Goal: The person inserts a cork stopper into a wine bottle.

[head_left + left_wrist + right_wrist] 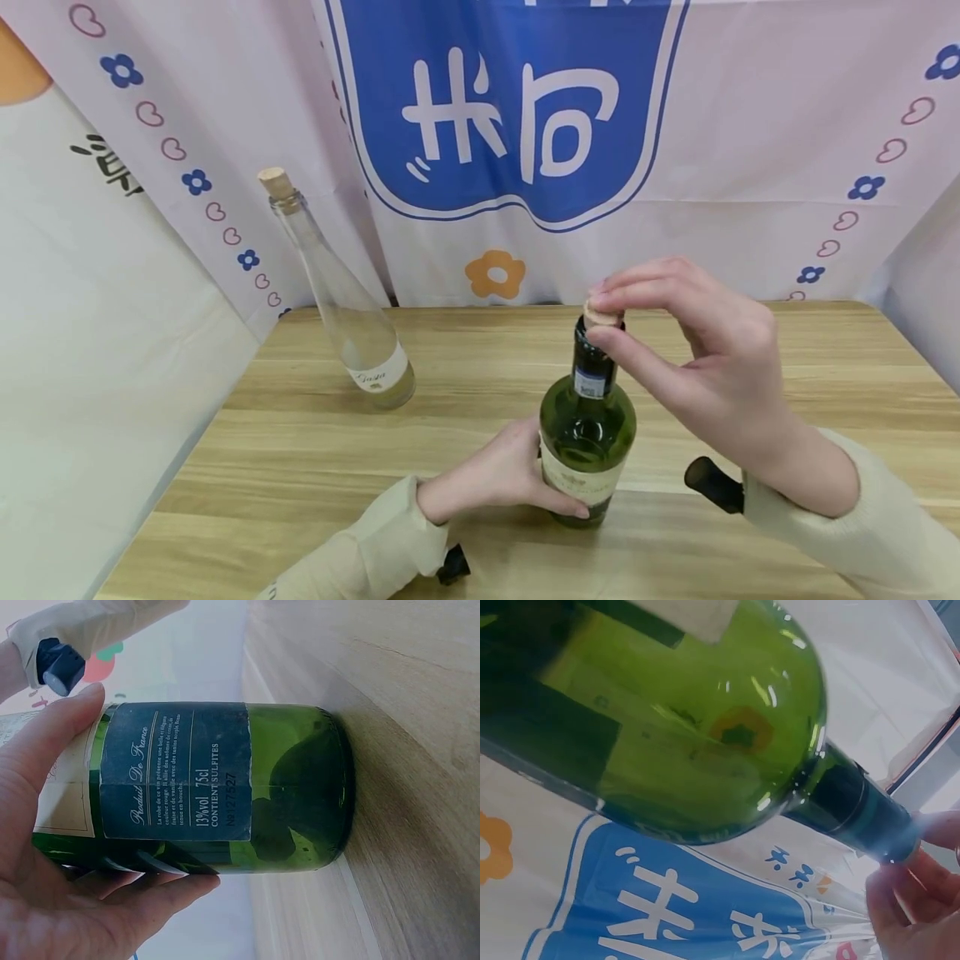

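A green glass wine bottle stands upright on the wooden table, with a cork in its mouth. My left hand grips the lower body of this bottle, thumb across the front label; the left wrist view shows the dark back label and the base on the table. At the top, my right hand pinches the cork between thumb and fingers. In the right wrist view, the right fingers surround the bottle's mouth, and the cork is hidden there.
To the left, a clear tall bottle stands on the table with a cork in its neck. A printed curtain hangs behind the table's back edge. Dark wrist-worn devices project from both sleeves.
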Tool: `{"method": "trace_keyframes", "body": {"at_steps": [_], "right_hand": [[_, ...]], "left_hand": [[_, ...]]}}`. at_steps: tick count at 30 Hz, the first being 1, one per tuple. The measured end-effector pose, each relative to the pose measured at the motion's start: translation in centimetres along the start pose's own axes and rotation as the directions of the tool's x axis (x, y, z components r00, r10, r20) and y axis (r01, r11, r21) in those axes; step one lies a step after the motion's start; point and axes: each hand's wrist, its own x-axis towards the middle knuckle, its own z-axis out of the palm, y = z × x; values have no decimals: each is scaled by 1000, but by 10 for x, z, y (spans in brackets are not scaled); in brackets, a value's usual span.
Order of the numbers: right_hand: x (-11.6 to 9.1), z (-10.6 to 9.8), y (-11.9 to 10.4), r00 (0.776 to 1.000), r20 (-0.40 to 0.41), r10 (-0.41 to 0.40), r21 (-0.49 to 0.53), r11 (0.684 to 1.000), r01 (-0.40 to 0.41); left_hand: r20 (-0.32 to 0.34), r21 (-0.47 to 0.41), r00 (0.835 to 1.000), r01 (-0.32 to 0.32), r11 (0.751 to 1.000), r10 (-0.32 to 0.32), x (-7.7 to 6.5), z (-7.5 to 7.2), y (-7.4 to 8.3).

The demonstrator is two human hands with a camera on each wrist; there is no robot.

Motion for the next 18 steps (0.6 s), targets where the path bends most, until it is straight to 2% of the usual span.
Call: {"method": "trace_keyframes", "body": {"at_steps": [5, 8, 12, 18], "right_hand": [[-9, -7, -1, 995, 73, 63, 67, 995, -68], [-6, -4, -18, 990, 118, 83, 57, 994, -90], [-7, -2, -35, 980, 162, 116, -29, 993, -113], [-28, -5, -31, 960, 196, 199, -185, 969, -163]], "left_hand": [[10, -27, 1000, -7, 1000, 7, 1, 1, -1], [12, -31, 1000, -15, 999, 15, 1, 1, -1], [15, -28, 1000, -12, 1000, 12, 1, 1, 0], [13, -29, 1000, 3, 1000, -2, 1, 1, 0]]}}
